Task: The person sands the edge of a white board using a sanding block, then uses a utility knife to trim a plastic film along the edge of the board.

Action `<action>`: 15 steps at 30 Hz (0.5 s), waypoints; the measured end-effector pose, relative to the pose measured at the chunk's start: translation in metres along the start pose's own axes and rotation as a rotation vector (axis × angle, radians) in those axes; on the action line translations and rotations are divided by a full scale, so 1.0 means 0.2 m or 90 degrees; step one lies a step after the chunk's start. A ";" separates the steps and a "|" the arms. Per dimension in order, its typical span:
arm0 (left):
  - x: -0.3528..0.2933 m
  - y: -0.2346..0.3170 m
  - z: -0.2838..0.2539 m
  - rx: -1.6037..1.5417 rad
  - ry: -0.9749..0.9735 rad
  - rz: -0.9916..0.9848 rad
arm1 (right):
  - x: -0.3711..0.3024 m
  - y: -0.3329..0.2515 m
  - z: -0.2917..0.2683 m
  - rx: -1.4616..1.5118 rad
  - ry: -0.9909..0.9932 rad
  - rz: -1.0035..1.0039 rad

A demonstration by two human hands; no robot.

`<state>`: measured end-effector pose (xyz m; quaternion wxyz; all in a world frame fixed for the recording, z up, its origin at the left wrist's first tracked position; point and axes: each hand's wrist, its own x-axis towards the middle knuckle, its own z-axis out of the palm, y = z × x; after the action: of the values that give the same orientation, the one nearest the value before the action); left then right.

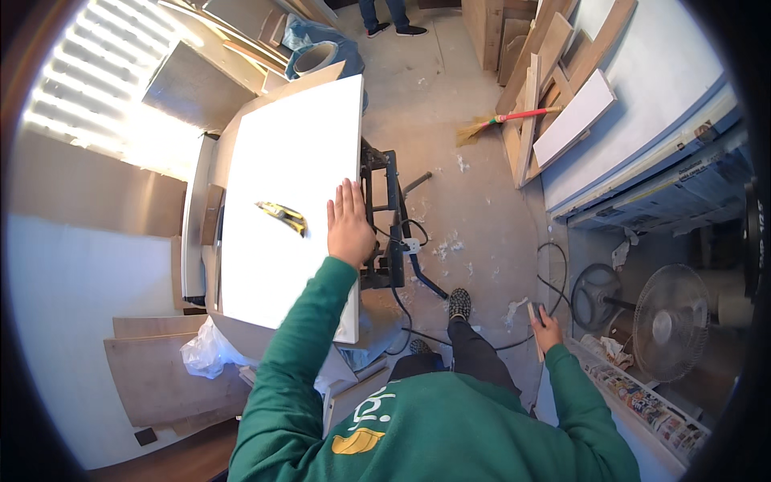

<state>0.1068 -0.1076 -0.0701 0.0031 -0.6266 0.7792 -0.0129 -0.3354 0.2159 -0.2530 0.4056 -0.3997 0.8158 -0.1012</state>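
Observation:
A large white board [297, 161] lies flat on a metal workbench [384, 225]. My left hand [348, 221] rests palm down with fingers together on the board's right edge, holding nothing. A yellow and black tool [283, 215] lies on the board just left of that hand. My right hand [544, 323] hangs low at my right side and is closed around a thin pale strip of wood [536, 320]. My green sleeves and dark trousers fill the lower middle of the view.
Boards and offcuts [554, 96] lean against the right wall, with a broom [498, 120] before them. A standing fan [671, 321] is at the right, cables [554, 281] trail on the dusty floor. Wood panels [161, 361] lie at left. Another person's feet [393, 28] stand far back.

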 end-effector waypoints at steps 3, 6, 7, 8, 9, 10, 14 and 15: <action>-0.42 0.08 -0.07 -0.057 0.016 0.024 | -0.01 -0.12 -0.05 -0.017 0.018 -0.018; -0.82 0.06 -0.01 -0.077 0.030 0.025 | -0.08 -0.16 0.02 -0.037 0.006 -0.019; -0.95 0.06 -0.03 -0.083 0.019 0.027 | -0.13 -0.18 0.04 -0.020 -0.014 -0.007; -1.08 0.06 -0.04 -0.090 0.007 0.025 | -0.19 -0.19 0.05 -0.007 -0.035 0.003; -1.21 0.04 -0.05 -0.086 0.010 0.033 | -0.26 -0.20 0.08 -0.044 -0.044 0.000; -1.33 0.04 -0.05 -0.085 0.013 0.043 | -0.33 -0.21 0.09 -0.082 -0.052 -0.001; -1.85 -0.05 0.10 -0.115 -0.020 0.024 | -0.51 -0.16 0.16 -0.155 -0.075 -0.004; -1.99 -0.08 0.15 -0.128 -0.037 0.012 | -0.52 -0.12 0.18 -0.170 -0.069 -0.014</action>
<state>0.2083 0.2781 -0.1035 -0.0368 -0.6168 0.7818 0.0836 -0.2582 0.2822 -0.2031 0.3911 -0.4637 0.7946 0.0259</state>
